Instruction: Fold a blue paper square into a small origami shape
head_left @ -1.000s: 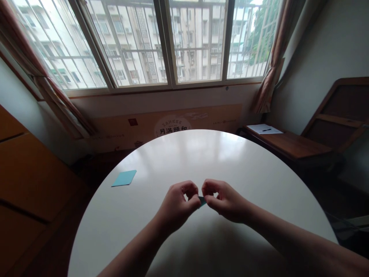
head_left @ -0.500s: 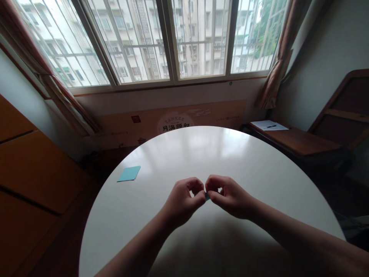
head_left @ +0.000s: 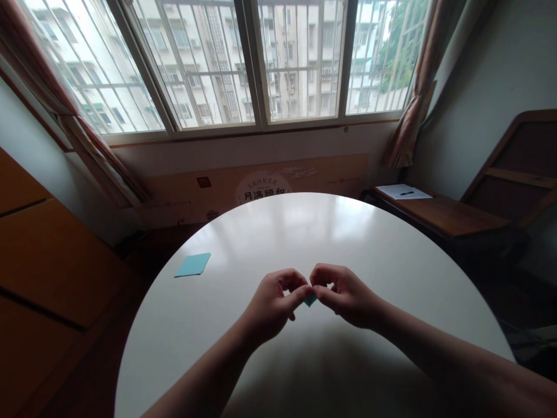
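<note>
My left hand (head_left: pixel 272 305) and my right hand (head_left: pixel 343 296) meet over the middle of a round white table (head_left: pixel 391 261). Both pinch a small folded teal paper piece (head_left: pixel 310 299) between thumb and fingers, so only a corner of it shows below the fingertips. The remaining fingers of both hands are curled in. A flat light-blue paper sheet (head_left: pixel 192 264) lies on the table to the far left, well apart from my hands.
A wooden side table (head_left: pixel 439 212) with a white sheet and a pen (head_left: pixel 403 193) stands at the right by a dark chair. Brown wooden furniture (head_left: pixel 47 255) runs along the left. A barred window and printed cardboard (head_left: pixel 261 183) lie beyond the table.
My hands stay pinched together on the teal piece. A little more of its corner shows below my fingertips now than half a second ago. The view has shifted slightly.
</note>
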`<state>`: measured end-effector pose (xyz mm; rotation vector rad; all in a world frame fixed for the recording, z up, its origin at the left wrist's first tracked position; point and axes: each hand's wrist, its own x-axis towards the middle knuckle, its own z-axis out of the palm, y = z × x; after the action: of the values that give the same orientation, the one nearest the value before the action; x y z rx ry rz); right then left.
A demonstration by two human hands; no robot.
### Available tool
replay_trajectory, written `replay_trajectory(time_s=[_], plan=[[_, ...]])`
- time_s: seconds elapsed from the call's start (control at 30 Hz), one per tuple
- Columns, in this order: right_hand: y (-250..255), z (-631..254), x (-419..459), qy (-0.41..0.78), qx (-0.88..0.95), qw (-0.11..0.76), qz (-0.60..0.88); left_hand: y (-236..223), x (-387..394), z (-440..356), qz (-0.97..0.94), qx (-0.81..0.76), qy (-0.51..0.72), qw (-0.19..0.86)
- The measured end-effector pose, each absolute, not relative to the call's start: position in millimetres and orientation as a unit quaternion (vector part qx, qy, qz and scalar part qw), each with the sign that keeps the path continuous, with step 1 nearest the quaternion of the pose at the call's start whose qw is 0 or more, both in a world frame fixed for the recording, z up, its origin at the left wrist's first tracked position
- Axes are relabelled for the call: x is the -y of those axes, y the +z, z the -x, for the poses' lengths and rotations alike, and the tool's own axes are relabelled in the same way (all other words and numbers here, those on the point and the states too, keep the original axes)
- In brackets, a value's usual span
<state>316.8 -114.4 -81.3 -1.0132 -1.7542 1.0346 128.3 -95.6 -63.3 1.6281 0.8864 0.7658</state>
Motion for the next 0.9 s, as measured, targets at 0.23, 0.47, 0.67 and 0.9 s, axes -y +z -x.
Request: replay_trajectory(time_s=[0.23, 0.47, 0.67, 0.9], plan=[[-85.9, -315.9, 110.5, 0.513, 0.64, 0.427, 0.381, -61.4, 90.0, -129.1, -0.593, -0.416, 0.364, 0.586], [-82.0, -317.1, 107.6, 0.646, 0.493, 0.444, 0.379, -61.6, 88.8, -126.7, -0.614, -0.407, 0.391, 0.552], [-80.3, -314.1, 110.5, 0.624, 0.526, 0.426, 0.39, -58.8, 90.4, -124.1, -0.695, -0.4, 0.414, 0.43], [-79.8, -313.7, 112.8, 0.614, 0.547, 0.42, 0.385, -58.5, 91.2, -124.0, -0.687, -0.409, 0.445, 0.403]])
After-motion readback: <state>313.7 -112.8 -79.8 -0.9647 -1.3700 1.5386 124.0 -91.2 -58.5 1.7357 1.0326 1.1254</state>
